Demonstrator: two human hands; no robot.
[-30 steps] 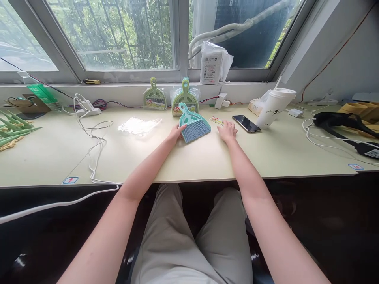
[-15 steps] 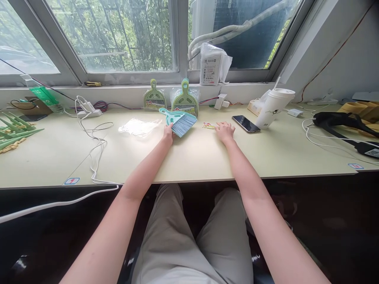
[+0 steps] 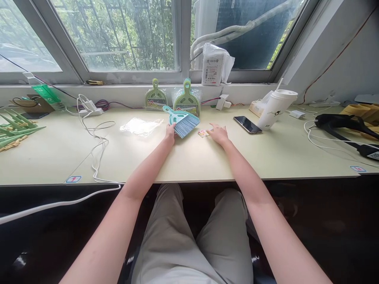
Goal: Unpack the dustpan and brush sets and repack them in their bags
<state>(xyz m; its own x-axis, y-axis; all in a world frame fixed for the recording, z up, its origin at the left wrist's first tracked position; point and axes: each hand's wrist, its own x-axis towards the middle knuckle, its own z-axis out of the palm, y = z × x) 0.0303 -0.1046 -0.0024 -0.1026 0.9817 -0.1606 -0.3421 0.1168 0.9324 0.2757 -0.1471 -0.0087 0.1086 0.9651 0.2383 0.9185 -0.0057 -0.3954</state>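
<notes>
My left hand (image 3: 170, 133) is closed on a teal dustpan and brush set (image 3: 184, 123), its blue-white bristles tilted toward the lower right. To the right, my right hand (image 3: 219, 135) has its fingers spread over the table, the fingertips at the right end of a small colourful card (image 3: 203, 133). Whether they press on the card or only rest beside it cannot be made out. A crumpled clear plastic wrapper (image 3: 141, 126) lies left of my left hand. Two green dustpan sets in clear wrap, one on the left (image 3: 156, 96) and one on the right (image 3: 187, 98), lean against the wall behind.
Right of my right hand lie a phone (image 3: 247, 124), a white cup with a straw (image 3: 276, 109) and a tissue pack (image 3: 260, 105). White cables (image 3: 102, 144) cross the pale table (image 3: 189, 165) at left. Green woven leaves (image 3: 17, 128) lie far left, a black strap (image 3: 340, 122) far right.
My right hand has moved slightly left and nearer to me, and the colourful card has shifted left and turned. My left hand still holds the teal set. The view has shifted a little.
</notes>
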